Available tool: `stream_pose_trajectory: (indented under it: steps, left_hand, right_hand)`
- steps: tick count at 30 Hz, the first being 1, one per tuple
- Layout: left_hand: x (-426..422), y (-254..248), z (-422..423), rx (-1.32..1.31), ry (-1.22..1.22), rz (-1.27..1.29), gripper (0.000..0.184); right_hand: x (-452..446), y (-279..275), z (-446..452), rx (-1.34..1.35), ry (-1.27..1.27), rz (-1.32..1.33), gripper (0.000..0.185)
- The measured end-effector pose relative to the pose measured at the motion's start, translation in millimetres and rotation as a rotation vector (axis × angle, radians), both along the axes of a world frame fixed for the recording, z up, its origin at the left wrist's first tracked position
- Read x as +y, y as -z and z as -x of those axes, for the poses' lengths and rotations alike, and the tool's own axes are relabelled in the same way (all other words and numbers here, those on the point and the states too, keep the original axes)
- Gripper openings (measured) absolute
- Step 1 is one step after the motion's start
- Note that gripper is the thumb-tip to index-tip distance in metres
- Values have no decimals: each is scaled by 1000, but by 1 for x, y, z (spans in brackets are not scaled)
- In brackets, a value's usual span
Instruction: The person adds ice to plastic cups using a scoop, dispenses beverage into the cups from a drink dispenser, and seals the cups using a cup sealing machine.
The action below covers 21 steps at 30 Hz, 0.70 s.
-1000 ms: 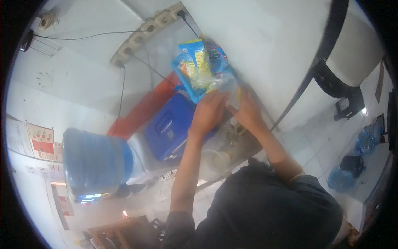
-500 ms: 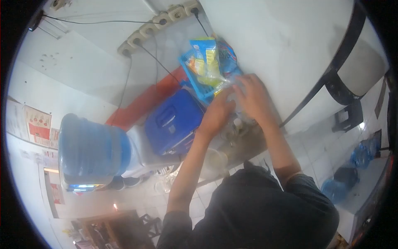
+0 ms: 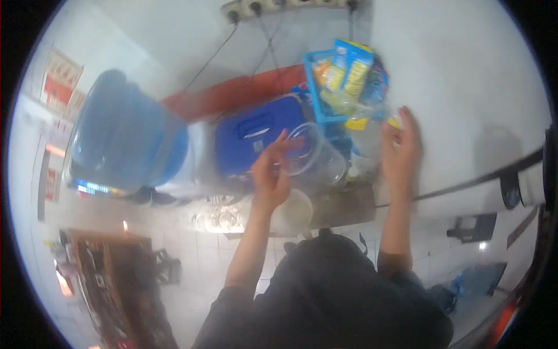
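Nearest the camera, a person in a dark shirt (image 3: 325,291) stretches two bare forearms over a counter (image 3: 343,212). The left hand (image 3: 270,174) has its fingers bent and closed on the rim of a clear plastic cup (image 3: 325,160); the cup's round mouth is next to the fingertips, and its body reaches off to the right of them. It looks very light, thin-walled and springy, more likely to buckle than to break, and its smooth side could slip. A gentle hold at the firmer rim, or just under it, should suit it best; a hard squeeze lower down would probably dent the wall.

The right hand (image 3: 401,148) is curled, forefinger raised, beside some clear plastic packaging (image 3: 366,139) with yellow patches. With the blur here, I cannot tell whether these fingers pinch it or only stand next to it.

Just beyond the left fingers is a blue cooler box (image 3: 258,134); well to their left, a large blue water bottle (image 3: 125,134). Past the right fingertips, a light-blue basket (image 3: 311,87) holds bright snack packets (image 3: 354,70). Farthest away, a row of sockets (image 3: 279,4) runs along the wall.
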<state>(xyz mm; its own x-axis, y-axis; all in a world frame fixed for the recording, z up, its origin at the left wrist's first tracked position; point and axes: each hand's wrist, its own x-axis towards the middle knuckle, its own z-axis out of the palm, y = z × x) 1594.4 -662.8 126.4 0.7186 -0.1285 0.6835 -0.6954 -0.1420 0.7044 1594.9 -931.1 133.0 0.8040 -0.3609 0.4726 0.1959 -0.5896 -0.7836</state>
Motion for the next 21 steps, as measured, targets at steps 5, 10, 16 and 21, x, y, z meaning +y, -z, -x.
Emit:
stream_pose_trajectory:
  steps: [5, 10, 16, 21]
  left_hand:
    - [125, 41, 88, 135, -331, 218, 28]
    - [202, 78, 186, 112, -697, 216, 54]
    - [225, 122, 272, 328, -1004, 595, 100]
    - [244, 140, 284, 518, -848, 757, 96]
  right_hand:
    - [86, -9, 3, -189, -505, -18, 21]
    - [207, 58, -72, -21, -880, 593, 78]
    - [266, 75, -107, 198, -1033, 1053, 115]
    - [273, -11, -144, 319, -1168, 696, 90]
